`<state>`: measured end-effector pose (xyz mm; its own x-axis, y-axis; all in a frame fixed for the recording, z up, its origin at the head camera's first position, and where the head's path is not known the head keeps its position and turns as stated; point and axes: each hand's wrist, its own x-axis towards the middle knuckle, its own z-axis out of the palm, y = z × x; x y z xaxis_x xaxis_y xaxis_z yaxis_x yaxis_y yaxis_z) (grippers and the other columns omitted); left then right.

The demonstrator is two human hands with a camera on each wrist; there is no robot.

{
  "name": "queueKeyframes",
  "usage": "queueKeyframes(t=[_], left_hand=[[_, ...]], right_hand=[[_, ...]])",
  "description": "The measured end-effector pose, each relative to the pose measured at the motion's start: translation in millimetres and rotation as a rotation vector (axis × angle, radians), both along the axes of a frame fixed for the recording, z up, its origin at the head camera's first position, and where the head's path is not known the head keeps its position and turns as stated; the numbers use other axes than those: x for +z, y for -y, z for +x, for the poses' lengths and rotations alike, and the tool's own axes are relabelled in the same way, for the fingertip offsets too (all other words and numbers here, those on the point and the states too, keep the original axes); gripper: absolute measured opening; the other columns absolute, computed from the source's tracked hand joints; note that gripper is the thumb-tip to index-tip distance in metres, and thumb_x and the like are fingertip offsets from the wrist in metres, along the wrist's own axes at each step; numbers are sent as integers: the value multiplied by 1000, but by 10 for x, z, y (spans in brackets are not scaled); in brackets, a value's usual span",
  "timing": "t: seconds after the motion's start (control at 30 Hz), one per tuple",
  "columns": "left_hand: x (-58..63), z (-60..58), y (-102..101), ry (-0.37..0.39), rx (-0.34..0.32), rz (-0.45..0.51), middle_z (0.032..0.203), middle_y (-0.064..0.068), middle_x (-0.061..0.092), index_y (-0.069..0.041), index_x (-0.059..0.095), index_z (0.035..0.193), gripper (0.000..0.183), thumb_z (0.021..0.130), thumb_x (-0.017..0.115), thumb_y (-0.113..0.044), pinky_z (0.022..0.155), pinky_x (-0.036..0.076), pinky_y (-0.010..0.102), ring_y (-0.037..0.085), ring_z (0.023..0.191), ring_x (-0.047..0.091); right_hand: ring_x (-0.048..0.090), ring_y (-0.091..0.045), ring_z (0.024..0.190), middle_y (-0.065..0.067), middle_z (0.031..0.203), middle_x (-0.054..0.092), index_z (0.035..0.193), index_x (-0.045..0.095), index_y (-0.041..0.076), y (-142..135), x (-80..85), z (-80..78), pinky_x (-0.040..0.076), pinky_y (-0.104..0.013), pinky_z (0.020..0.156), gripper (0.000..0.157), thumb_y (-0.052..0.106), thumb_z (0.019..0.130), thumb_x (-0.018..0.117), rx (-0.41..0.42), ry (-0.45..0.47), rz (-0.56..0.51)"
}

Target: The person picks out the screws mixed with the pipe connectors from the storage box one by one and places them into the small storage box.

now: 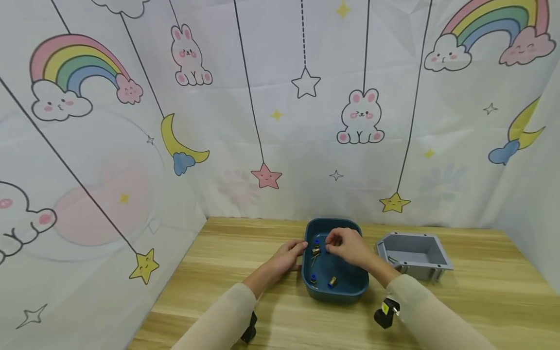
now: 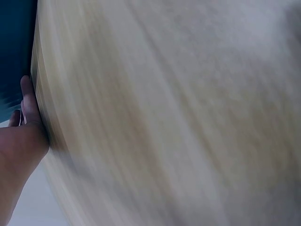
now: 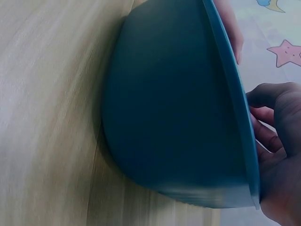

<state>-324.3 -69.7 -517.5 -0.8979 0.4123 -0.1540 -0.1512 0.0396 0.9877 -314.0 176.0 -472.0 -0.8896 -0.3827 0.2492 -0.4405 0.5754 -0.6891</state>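
Pale sleeves [image 1: 430, 306] are filling the lower edge of my head view, and beyond their cuffs I'm watching two bare hands at a blue tub [image 1: 343, 265]. It's standing on the wooden table [image 1: 201, 272] between them, I'd guess so that both are getting easy access. Its deep walls are keeping the brass fittings [image 1: 333, 282] together: a small cluster is lying inside by the left wall, and two more are resting toward the near end. A grey bin [image 1: 415, 260] is sitting just to the right, apart from the tub, probably for the right arm's convenience.

The left hand [image 1: 286, 256] is bracing the tub's outer left wall, its fingers lying fairly straight along it, its thumb by the rim; I'm reading that as steadying. The right hand [image 1: 347, 245] is arching over the tub's interior, its forearm slanting in from the right, fingers curling and thumb poised near the forefinger. Whether they're pinching a fitting, I cannot tell from any view.
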Motion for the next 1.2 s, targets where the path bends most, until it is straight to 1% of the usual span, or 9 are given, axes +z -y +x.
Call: queueKeyframes(t=[0.2, 0.43, 0.53, 0.67, 0.77, 0.97, 1.2], left_hand=[[10, 5, 2, -13, 5, -7, 149, 24, 55, 7, 46, 152, 57, 112, 53, -34, 97, 61, 46, 36, 141, 52], [-24, 12, -16, -15, -11, -4, 150, 23, 54, 7, 46, 152, 58, 112, 54, -35, 98, 61, 47, 35, 141, 51], [-29, 21, -26, -11, -8, 1, 149, 22, 55, 6, 47, 152, 58, 112, 55, -35, 97, 61, 46, 35, 140, 51], [-20, 29, -23, -11, -2, 5, 148, 22, 56, 6, 47, 151, 58, 111, 55, -35, 97, 61, 45, 34, 139, 52], [-5, 30, -11, -11, 7, 6, 146, 23, 57, 5, 48, 150, 56, 111, 56, -35, 96, 62, 44, 33, 138, 53], [-10, 20, 6, -18, 11, 18, 145, 23, 57, 6, 50, 148, 54, 111, 56, -33, 95, 62, 44, 34, 138, 54], [-25, 7, 14, -15, 13, 7, 146, 22, 58, 5, 50, 149, 56, 111, 56, -35, 96, 62, 44, 34, 140, 52]], right_hand=[[63, -11, 77, 3, 85, 69, 94, 73, 7, 100, -52, 4, 55, -28, 69, 6, 5, 94, 78, 11, 0, -24], [63, -9, 75, 4, 84, 69, 92, 72, 6, 228, -184, 39, 56, -25, 67, 7, 3, 92, 79, 30, -6, 1], [63, -8, 74, 4, 83, 70, 91, 73, 7, 253, -219, 35, 56, -25, 67, 8, 3, 91, 80, 30, 1, 9], [63, -7, 74, 5, 82, 70, 91, 73, 8, 277, -228, 18, 56, -25, 68, 8, 4, 91, 81, 14, 12, 29], [63, -7, 74, 5, 82, 70, 91, 74, 8, 303, -223, 10, 56, -26, 68, 8, 6, 91, 81, 16, 12, 43], [62, -7, 73, 4, 81, 69, 90, 73, 7, 358, -217, -3, 56, -26, 67, 10, 6, 90, 82, 29, -1, 77], [61, -5, 72, 6, 80, 68, 88, 73, 7, 366, -270, -33, 55, -25, 67, 11, 7, 88, 84, 32, -31, 132]])
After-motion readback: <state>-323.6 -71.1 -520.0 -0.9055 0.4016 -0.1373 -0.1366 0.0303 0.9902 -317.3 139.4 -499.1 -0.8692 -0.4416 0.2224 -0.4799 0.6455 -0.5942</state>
